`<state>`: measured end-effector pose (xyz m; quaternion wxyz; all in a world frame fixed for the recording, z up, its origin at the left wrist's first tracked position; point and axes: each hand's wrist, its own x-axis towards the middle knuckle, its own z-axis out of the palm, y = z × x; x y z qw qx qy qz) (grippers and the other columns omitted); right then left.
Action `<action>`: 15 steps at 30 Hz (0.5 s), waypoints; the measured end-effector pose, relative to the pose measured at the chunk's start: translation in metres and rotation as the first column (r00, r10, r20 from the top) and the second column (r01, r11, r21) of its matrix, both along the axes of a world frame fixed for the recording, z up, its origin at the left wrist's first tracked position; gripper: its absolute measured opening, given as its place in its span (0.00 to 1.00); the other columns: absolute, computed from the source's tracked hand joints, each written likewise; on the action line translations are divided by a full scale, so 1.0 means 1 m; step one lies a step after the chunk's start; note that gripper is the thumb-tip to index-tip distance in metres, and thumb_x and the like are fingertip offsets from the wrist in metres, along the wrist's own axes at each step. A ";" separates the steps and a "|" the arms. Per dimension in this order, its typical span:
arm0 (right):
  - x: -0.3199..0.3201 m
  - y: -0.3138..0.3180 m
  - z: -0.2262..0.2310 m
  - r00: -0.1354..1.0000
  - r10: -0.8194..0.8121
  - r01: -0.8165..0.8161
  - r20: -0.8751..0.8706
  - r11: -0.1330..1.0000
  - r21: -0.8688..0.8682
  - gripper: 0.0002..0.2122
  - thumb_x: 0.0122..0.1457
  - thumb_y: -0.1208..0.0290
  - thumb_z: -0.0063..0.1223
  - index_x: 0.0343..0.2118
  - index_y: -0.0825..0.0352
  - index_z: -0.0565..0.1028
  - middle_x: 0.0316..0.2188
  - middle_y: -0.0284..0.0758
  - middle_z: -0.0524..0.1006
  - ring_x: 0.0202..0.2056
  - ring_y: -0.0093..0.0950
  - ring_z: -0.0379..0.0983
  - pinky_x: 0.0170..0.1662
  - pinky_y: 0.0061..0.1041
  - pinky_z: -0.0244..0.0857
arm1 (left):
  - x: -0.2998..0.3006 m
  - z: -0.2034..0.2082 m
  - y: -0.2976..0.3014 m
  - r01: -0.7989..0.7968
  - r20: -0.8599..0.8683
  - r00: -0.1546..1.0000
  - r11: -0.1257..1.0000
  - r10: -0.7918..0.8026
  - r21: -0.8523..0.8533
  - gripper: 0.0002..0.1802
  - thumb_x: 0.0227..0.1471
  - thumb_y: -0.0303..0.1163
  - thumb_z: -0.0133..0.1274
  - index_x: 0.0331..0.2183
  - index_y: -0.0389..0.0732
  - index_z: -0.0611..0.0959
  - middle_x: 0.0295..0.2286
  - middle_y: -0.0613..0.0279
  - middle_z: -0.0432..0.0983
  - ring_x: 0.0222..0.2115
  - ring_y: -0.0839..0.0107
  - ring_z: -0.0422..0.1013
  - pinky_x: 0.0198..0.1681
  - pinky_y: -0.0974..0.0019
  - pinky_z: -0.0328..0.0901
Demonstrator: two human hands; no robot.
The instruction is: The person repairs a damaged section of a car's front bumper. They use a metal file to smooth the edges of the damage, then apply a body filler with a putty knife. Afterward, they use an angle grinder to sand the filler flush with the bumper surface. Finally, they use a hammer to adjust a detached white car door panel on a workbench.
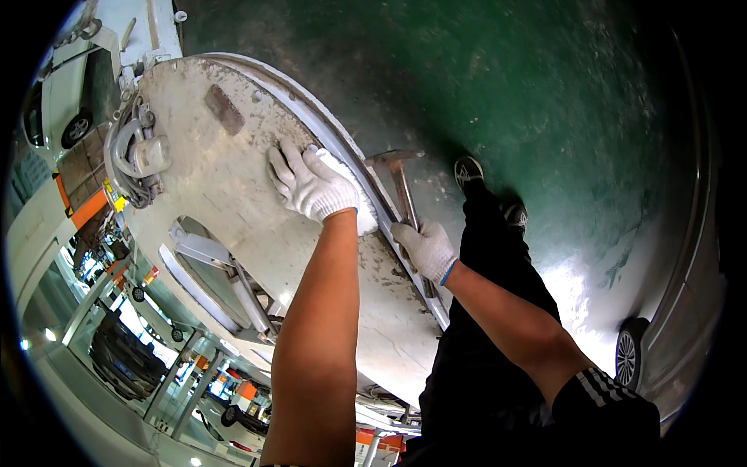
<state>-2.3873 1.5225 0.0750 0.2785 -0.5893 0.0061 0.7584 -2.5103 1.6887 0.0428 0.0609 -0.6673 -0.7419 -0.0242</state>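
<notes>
My left hand [311, 183], in a white knitted glove, rests palm down with its fingers spread on a large, worn, pale platform [202, 167]. A bright white piece [359, 187] lies partly beneath its thumb side, along the platform's metal rim [319, 124]. What it is made of I cannot tell. In my gloved right hand [426, 251] is a hammer [405, 191], gripped around the handle just outside the rim. Its rusty head points away from me, over the floor. The handle's lower end shows below my fist.
On the platform lie a brown rectangular block [224, 109] and, at its left edge, a grey metal clamp [140, 156]. An opening with a metal strut [249, 300] sits nearer me. A white car [62, 97] stands far left, a grey car [685, 311] at right. The floor is green.
</notes>
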 end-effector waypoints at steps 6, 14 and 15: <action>0.008 0.027 0.002 0.998 0.053 -0.054 0.022 0.998 0.025 0.17 0.64 0.56 0.60 0.31 0.69 0.77 0.18 0.30 0.73 0.18 0.21 0.68 0.22 0.29 0.64 | 0.002 0.000 0.000 -0.009 -0.043 0.999 1.000 0.009 -0.012 0.31 0.71 0.49 0.37 0.69 0.50 0.68 0.70 0.54 0.59 0.67 0.50 0.59 0.65 0.45 0.59; 0.023 0.056 0.009 0.977 0.211 -0.210 -0.015 0.976 0.051 0.18 0.64 0.55 0.59 0.32 0.69 0.78 0.19 0.32 0.74 0.17 0.23 0.69 0.20 0.28 0.64 | 0.002 0.005 0.002 -0.008 -0.037 0.999 0.999 0.006 -0.051 0.32 0.70 0.49 0.39 0.70 0.50 0.66 0.71 0.56 0.56 0.68 0.50 0.57 0.67 0.45 0.58; 0.018 0.051 0.006 0.990 0.139 -0.140 0.015 0.988 0.059 0.18 0.64 0.55 0.59 0.32 0.69 0.78 0.19 0.32 0.74 0.17 0.23 0.70 0.20 0.28 0.65 | 0.002 0.007 0.002 -0.003 -0.040 0.999 0.998 0.001 -0.055 0.32 0.70 0.49 0.39 0.70 0.50 0.66 0.70 0.56 0.56 0.68 0.50 0.57 0.67 0.45 0.57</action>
